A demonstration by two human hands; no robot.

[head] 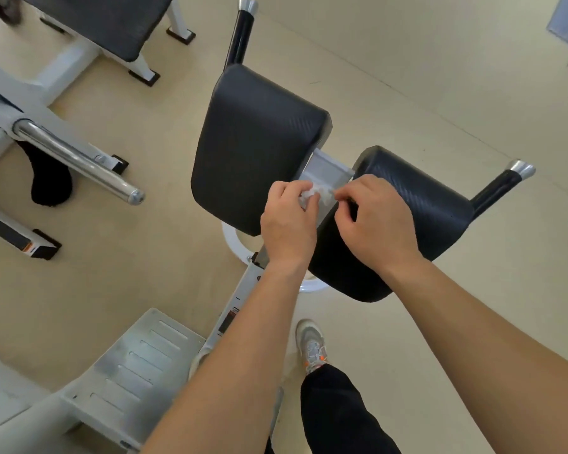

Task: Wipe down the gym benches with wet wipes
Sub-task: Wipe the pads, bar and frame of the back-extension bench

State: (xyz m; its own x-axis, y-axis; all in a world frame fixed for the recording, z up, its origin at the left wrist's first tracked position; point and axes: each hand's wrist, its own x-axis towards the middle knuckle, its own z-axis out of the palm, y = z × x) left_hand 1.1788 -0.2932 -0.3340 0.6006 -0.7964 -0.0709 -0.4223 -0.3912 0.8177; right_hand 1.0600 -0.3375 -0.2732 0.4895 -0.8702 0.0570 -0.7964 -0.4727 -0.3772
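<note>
here, a small crumpled white wet wipe (pixel 312 193) is held just above the near end of the grey metal bracket (pixel 325 168), gripped in the curled fingers of the left hand (pixel 289 221) and pinched, it seems, by the right hand (pixel 374 221). left of the bracket the black textured left pad (pixel 259 145) is set lengthwise away from the person, nearer the left hand; the matching right pad (pixel 417 204) is spread right of the bracket, under the right wrist. most of the wipe is hidden by fingers.

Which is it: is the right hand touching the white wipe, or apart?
Touching. The head view shows the right hand pinching one end of the wipe; the left hand grips the rest.
</note>
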